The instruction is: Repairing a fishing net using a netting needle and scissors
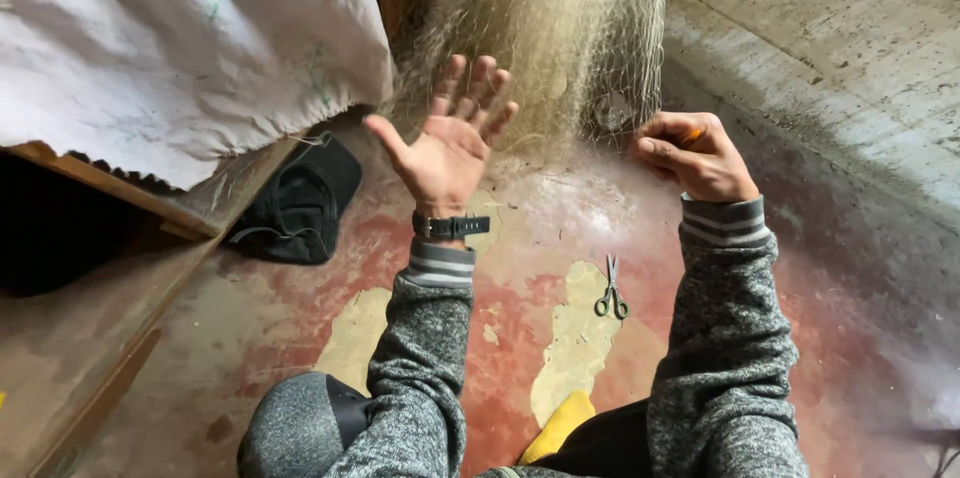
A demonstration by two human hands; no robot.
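A fine pale fishing net (560, 28) hangs down in front of me to the worn floor. My left hand (448, 143) is raised palm up, fingers spread, its fingertips against the net's strands; a dark watch sits on that wrist. My right hand (692, 153) is closed around a small orange tool, of which only a tip shows, and it pinches the net's right edge. Both arms wear grey knitted sleeves with striped cuffs.
Small green-handled scissors (610, 290) lie on the peeling red floor (520, 328) between my arms. A dark cap (300, 203) lies at the left by a wooden bench (110, 278) draped in white cloth (180, 48). A concrete wall (830, 48) rises at right. Something yellow (558, 424) rests near my lap.
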